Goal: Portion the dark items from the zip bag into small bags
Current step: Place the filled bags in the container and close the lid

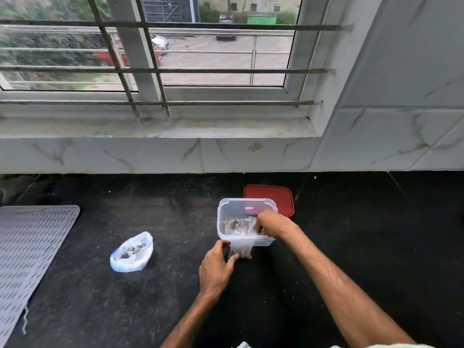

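Left hand (216,268) low on the counter (351,234), thumb up by the corner of the clear tub (222,212), fingertips curled onto the near corner of a small bag (241,250) that stands against the tub's front wall; looks like a light pinch. Right hand (272,223) reaches over the rim, fingers bent down among pale packets (234,226) inside; whether it grips one cannot be told. Zip bag (125,263) sits well apart to the left, mouth open, dark items (134,248) showing inside, no hand on it. Red lid (268,197) lies flat behind the tub; grey mat (32,247) at far left. Risks: the small bag is limp and held at one corner only, so it may slump and spill. The right wrist pressing the rim could tip the light tub. The zip bag stands unsealed, so a passing forearm could knock it over and scatter its contents
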`<action>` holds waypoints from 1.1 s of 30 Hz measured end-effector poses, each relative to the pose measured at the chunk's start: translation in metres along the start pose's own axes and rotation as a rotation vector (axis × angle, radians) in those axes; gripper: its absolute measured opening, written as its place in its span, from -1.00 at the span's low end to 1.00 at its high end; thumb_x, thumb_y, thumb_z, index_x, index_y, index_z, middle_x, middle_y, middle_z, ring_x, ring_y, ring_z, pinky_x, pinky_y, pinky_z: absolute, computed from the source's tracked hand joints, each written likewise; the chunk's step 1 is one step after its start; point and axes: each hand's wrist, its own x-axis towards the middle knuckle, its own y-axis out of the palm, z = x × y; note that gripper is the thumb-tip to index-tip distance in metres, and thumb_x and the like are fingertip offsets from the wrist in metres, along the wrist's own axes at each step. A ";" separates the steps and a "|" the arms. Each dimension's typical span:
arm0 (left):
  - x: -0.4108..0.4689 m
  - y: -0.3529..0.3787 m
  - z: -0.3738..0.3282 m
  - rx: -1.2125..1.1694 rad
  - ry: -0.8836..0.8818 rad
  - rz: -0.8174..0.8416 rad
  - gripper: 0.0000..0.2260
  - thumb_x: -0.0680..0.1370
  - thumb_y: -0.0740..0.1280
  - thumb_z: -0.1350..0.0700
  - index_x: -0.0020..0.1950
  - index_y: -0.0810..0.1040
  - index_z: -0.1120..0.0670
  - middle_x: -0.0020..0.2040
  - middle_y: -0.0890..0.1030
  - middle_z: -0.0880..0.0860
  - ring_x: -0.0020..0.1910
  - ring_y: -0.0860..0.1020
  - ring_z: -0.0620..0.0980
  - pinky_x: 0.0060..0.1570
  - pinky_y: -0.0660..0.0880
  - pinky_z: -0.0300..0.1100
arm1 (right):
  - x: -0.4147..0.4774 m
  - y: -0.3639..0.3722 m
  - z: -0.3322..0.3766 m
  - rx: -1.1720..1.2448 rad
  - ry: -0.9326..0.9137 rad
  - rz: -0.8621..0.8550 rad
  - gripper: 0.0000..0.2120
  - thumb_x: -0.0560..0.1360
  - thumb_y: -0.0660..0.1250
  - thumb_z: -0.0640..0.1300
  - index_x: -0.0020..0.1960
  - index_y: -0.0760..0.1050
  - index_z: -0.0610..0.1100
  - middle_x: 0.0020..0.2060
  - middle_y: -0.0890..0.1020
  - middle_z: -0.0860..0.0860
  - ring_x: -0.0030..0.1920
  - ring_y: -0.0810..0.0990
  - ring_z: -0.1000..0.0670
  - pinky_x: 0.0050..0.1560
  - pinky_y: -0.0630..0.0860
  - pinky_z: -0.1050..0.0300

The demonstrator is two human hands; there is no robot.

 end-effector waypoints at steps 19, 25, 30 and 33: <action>0.000 0.013 -0.010 -0.071 0.121 -0.035 -0.90 0.49 0.44 -0.07 -0.04 0.62 -0.11 -0.21 0.59 -0.20 -0.21 0.59 -0.20 -0.33 0.32 -0.46 | -0.054 0.046 0.021 0.276 -0.187 -0.506 -0.76 0.44 0.47 -0.05 0.08 0.58 -0.07 0.04 0.56 0.04 0.09 0.55 0.02 0.00 0.57 0.08; -0.004 0.001 -0.008 -0.242 0.262 -0.065 -0.92 0.45 0.50 -0.02 -0.13 0.65 -0.07 -0.24 0.56 -0.22 -0.24 0.55 -0.22 -0.32 0.39 -0.48 | -0.067 0.049 0.023 0.080 -0.215 -0.582 -0.89 0.42 0.47 -0.06 -0.05 0.64 0.02 -0.13 0.63 0.10 -0.05 0.57 0.01 -0.08 0.53 0.05; 0.011 -0.027 -0.007 -0.369 0.240 -0.173 -0.83 0.51 0.45 0.07 0.09 0.61 -0.05 -0.10 0.65 -0.16 -0.19 0.60 -0.19 -0.24 0.53 -0.37 | -0.062 0.007 0.026 0.094 -0.204 -0.729 -0.98 0.42 0.48 -0.10 -0.16 0.65 0.00 -0.24 0.67 0.12 -0.21 0.58 0.02 -0.17 0.51 0.10; 0.027 -0.041 0.000 -0.375 0.175 -0.256 -0.83 0.55 0.39 0.13 0.13 0.58 -0.03 -0.06 0.63 -0.12 -0.17 0.59 -0.19 -0.20 0.58 -0.25 | -0.044 -0.021 0.028 0.024 -0.180 -0.842 -0.94 0.38 0.52 -0.12 -0.19 0.65 -0.02 -0.28 0.65 0.08 -0.27 0.57 0.00 -0.24 0.53 0.10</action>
